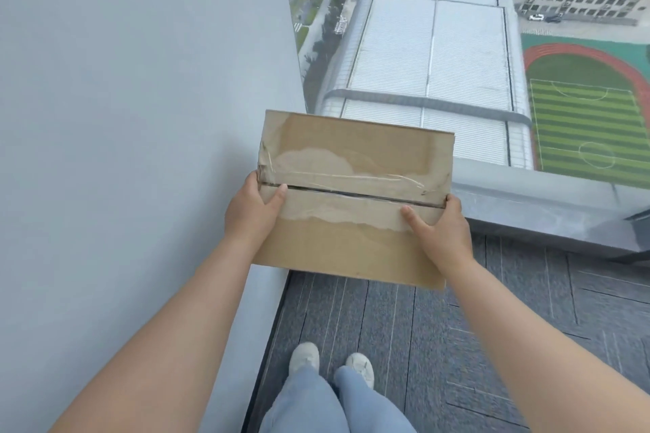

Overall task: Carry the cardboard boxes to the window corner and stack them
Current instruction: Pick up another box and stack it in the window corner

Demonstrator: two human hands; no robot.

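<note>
Head view: Carry step, near its end. Cardboard box [355,197] is held in mid-air between wall [140,116] and window [457,46], above carpet [457,327]. Left hand [251,209] and right hand [438,227] grip opp. sides, thumbs on top, fingers wrapped under.

Next move, est.: lower box into corner, flat to floor.

Box condition: brown, flaps closed, tape torn, centre seam showing.

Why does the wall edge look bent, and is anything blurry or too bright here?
Head view: the wide lens bows the wall beside the window; daylight is soft, no hard shadows or glare; the box, left hand and right hand look sharp; the carpet near the shoes is slightly smeared.
</note>
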